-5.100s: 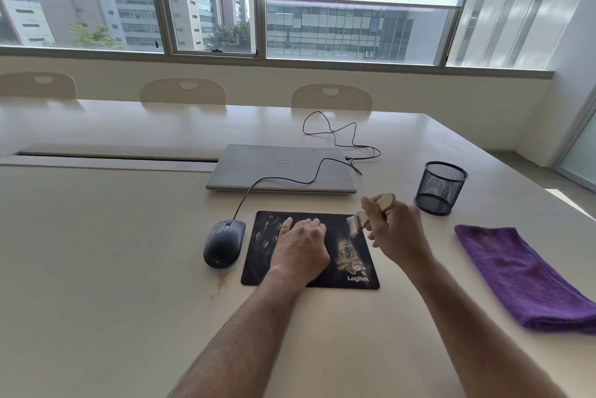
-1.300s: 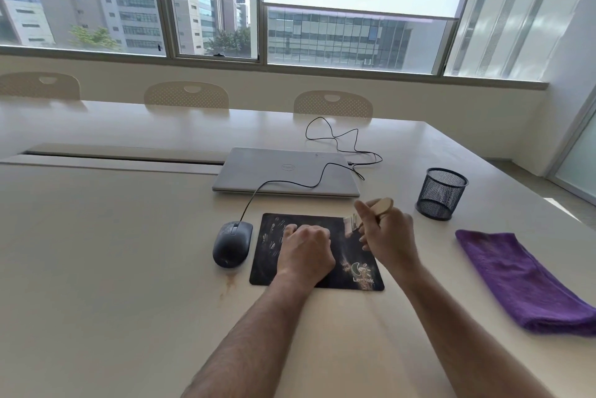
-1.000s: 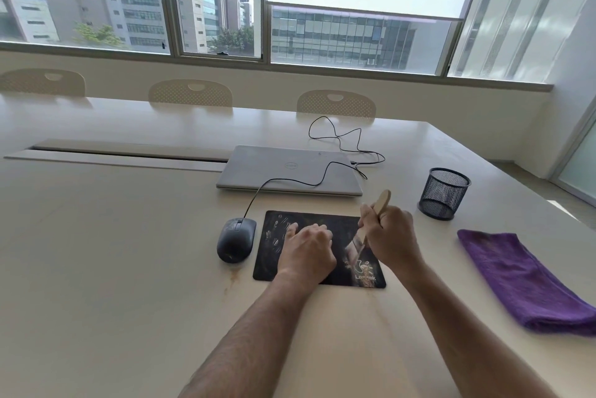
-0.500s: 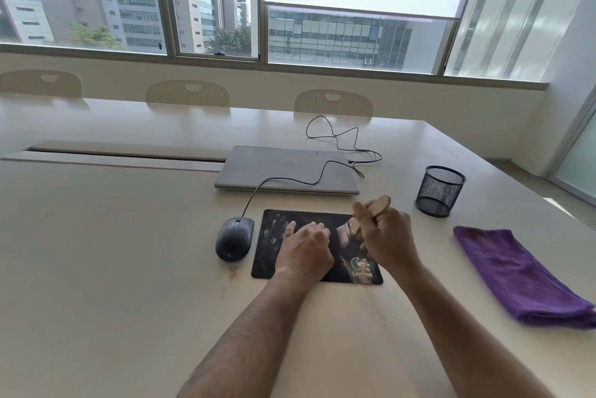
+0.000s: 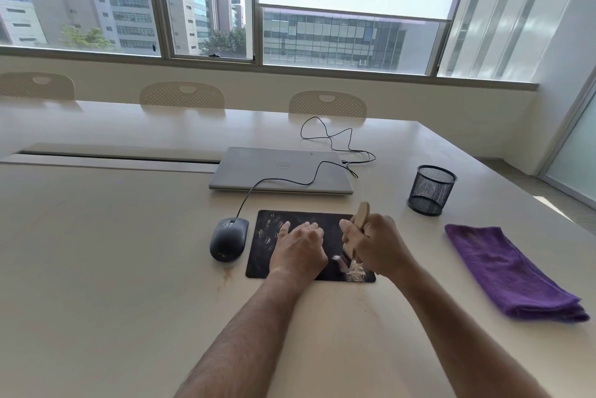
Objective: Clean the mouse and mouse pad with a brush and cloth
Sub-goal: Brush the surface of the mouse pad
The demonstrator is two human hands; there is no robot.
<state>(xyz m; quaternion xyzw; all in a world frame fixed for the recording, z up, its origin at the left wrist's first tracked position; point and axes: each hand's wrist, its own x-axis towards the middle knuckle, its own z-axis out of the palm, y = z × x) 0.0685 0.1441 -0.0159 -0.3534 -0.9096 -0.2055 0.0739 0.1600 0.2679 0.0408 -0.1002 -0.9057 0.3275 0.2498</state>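
Note:
A black printed mouse pad (image 5: 267,246) lies on the table in front of me. My left hand (image 5: 300,247) presses flat on its middle with straight fingers. My right hand (image 5: 375,244) grips a wooden-handled brush (image 5: 358,218), handle up, with the pale bristles down on the pad's near right part by the white logo. A dark wired mouse (image 5: 228,238) sits on the table just left of the pad. A folded purple cloth (image 5: 503,272) lies to the right, apart from both hands.
A shut silver laptop (image 5: 280,170) lies behind the pad, with the mouse cable (image 5: 322,139) looping over and past it. A black mesh cup (image 5: 430,189) stands at the right. The table edge (image 5: 503,181) runs along the right. Chairs stand at the far side.
The brush has swept toward me, from the pad's far right part to its near right part, and its handle now stands more upright. My left hand stays flat on the pad.

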